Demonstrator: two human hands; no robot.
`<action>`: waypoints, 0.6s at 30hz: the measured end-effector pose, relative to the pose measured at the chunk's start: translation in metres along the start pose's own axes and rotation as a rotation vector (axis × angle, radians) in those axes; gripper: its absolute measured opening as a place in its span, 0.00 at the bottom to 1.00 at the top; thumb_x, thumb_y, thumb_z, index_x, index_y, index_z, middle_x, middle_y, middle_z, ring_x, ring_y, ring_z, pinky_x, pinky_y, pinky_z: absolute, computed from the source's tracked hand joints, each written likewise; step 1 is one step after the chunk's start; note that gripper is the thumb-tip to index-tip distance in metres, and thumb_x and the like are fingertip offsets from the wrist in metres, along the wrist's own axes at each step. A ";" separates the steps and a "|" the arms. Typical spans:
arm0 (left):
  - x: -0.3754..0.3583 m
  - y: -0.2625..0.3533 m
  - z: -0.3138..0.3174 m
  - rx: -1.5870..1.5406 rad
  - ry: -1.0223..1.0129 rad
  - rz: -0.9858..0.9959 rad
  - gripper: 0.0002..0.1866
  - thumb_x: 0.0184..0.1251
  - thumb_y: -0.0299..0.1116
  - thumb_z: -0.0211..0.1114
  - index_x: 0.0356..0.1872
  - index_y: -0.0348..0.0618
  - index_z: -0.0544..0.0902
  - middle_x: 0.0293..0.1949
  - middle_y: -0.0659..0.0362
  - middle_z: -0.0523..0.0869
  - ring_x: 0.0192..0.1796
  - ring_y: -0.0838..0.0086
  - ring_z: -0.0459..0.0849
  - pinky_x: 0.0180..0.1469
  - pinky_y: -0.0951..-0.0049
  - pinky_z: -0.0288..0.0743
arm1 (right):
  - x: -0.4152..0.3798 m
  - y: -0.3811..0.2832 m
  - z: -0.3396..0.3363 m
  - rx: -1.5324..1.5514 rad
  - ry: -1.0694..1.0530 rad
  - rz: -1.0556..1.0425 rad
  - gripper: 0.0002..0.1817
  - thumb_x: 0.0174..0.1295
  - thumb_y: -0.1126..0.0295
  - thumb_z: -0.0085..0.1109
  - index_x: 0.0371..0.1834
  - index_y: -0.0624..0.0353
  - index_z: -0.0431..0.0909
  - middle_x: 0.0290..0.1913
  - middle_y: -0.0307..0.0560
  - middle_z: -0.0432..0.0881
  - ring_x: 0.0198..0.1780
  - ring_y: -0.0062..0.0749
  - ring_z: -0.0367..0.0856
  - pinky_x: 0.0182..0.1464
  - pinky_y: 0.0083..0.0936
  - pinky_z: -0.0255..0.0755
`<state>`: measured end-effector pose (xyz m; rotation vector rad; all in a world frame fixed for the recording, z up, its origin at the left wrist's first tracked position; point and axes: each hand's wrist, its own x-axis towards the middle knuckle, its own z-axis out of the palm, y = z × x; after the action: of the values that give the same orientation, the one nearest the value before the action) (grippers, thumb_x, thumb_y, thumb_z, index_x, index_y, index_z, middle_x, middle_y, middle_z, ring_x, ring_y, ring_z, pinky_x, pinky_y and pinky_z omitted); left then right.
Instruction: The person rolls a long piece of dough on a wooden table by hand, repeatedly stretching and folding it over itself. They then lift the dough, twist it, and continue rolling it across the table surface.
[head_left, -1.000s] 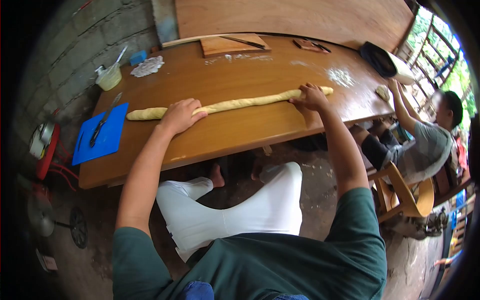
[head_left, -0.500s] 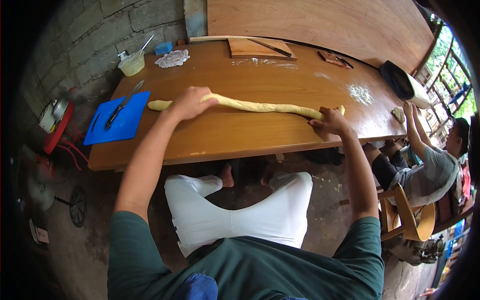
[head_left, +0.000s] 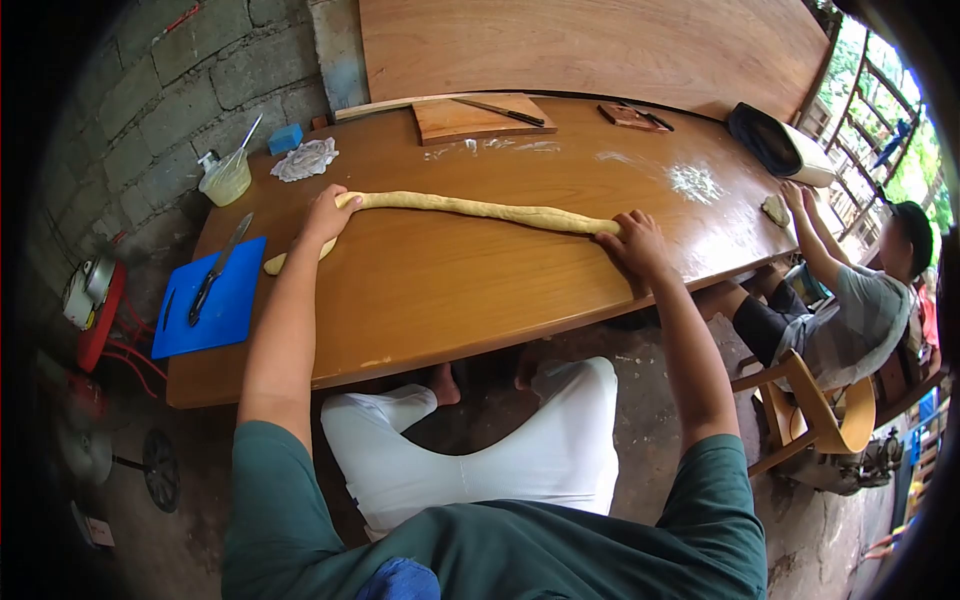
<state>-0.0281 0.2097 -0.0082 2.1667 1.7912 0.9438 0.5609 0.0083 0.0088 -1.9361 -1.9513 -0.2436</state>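
A long rope of pale yellow dough [head_left: 470, 207] stretches across the brown wooden table [head_left: 450, 290]. My left hand [head_left: 328, 214] is closed round it towards its left side, and the tail [head_left: 275, 265] beyond that hand bends back towards me, partly behind my wrist. At the other end, my right hand [head_left: 636, 243] grips the dough with curled fingers, hiding its tip. Between my hands the rope rests in a slight curve. Left of my left forearm lies a blue cutting board [head_left: 225, 310] with a black-handled knife [head_left: 208, 288] on it.
Along the back are a plastic tub [head_left: 226, 180], a crumpled cloth [head_left: 305, 160], a blue block [head_left: 285, 138] and a wooden board [head_left: 470, 118] with a knife. Flour [head_left: 695, 184] is scattered at right. A seated person [head_left: 850, 310] touches a small dough piece [head_left: 775, 210] near the right edge.
The view has turned somewhat. My left hand has moved farther left and away from me on the rope, whose left tail now bends towards me. The right tip no longer shows past my right hand.
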 end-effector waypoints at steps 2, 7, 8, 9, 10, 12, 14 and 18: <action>-0.015 -0.001 -0.014 -0.395 -0.045 -0.211 0.43 0.71 0.60 0.75 0.73 0.35 0.74 0.63 0.38 0.88 0.65 0.46 0.87 0.68 0.51 0.80 | 0.005 0.002 0.009 -0.053 0.047 0.001 0.34 0.71 0.33 0.63 0.54 0.58 0.85 0.55 0.58 0.88 0.64 0.56 0.84 0.67 0.49 0.76; -0.074 0.008 -0.053 0.136 -0.072 -0.129 0.48 0.68 0.68 0.70 0.75 0.37 0.74 0.61 0.40 0.88 0.63 0.44 0.87 0.68 0.50 0.79 | 0.001 -0.040 0.003 -0.061 -0.072 0.169 0.34 0.71 0.34 0.63 0.53 0.59 0.84 0.48 0.60 0.92 0.55 0.57 0.91 0.58 0.48 0.82; -0.090 0.007 -0.061 0.287 -0.085 -0.112 0.45 0.68 0.67 0.71 0.73 0.38 0.77 0.59 0.42 0.88 0.63 0.44 0.86 0.69 0.51 0.79 | -0.001 -0.045 0.004 -0.092 -0.109 0.170 0.34 0.71 0.35 0.63 0.52 0.60 0.84 0.46 0.61 0.93 0.52 0.58 0.92 0.56 0.49 0.84; -0.106 0.007 -0.068 0.438 -0.101 -0.092 0.43 0.68 0.65 0.71 0.71 0.39 0.80 0.57 0.44 0.89 0.64 0.45 0.86 0.69 0.51 0.79 | -0.003 -0.055 -0.002 -0.089 -0.112 0.161 0.34 0.71 0.35 0.63 0.52 0.60 0.84 0.46 0.61 0.93 0.52 0.58 0.92 0.56 0.49 0.84; -0.127 0.008 -0.072 0.488 0.032 -0.032 0.35 0.70 0.61 0.72 0.63 0.40 0.85 0.54 0.45 0.89 0.61 0.45 0.86 0.66 0.49 0.78 | -0.008 -0.065 -0.008 -0.067 -0.168 0.162 0.33 0.71 0.38 0.66 0.53 0.63 0.84 0.47 0.63 0.92 0.51 0.56 0.92 0.56 0.47 0.85; -0.134 0.000 -0.085 0.455 0.014 -0.028 0.33 0.71 0.61 0.71 0.60 0.40 0.87 0.54 0.45 0.90 0.61 0.46 0.87 0.64 0.49 0.80 | -0.019 -0.081 -0.015 -0.043 -0.230 0.174 0.33 0.70 0.40 0.68 0.53 0.65 0.84 0.47 0.65 0.92 0.51 0.55 0.93 0.55 0.46 0.86; -0.137 0.016 -0.102 0.379 -0.073 -0.136 0.30 0.74 0.60 0.68 0.51 0.38 0.89 0.49 0.42 0.92 0.55 0.46 0.90 0.55 0.48 0.83 | -0.021 -0.092 -0.020 0.393 -0.390 0.182 0.33 0.69 0.46 0.72 0.57 0.70 0.83 0.42 0.63 0.92 0.42 0.48 0.94 0.47 0.40 0.88; -0.121 0.003 -0.117 0.190 -0.189 -0.362 0.31 0.75 0.61 0.66 0.48 0.36 0.90 0.44 0.39 0.93 0.50 0.44 0.91 0.53 0.44 0.83 | -0.033 -0.134 -0.044 0.782 -0.573 0.327 0.32 0.68 0.50 0.75 0.59 0.71 0.83 0.37 0.57 0.90 0.33 0.39 0.92 0.37 0.33 0.86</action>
<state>-0.1009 0.0662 0.0415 1.8572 2.1459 0.4883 0.4345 -0.0443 0.0553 -1.8059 -1.5877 1.0990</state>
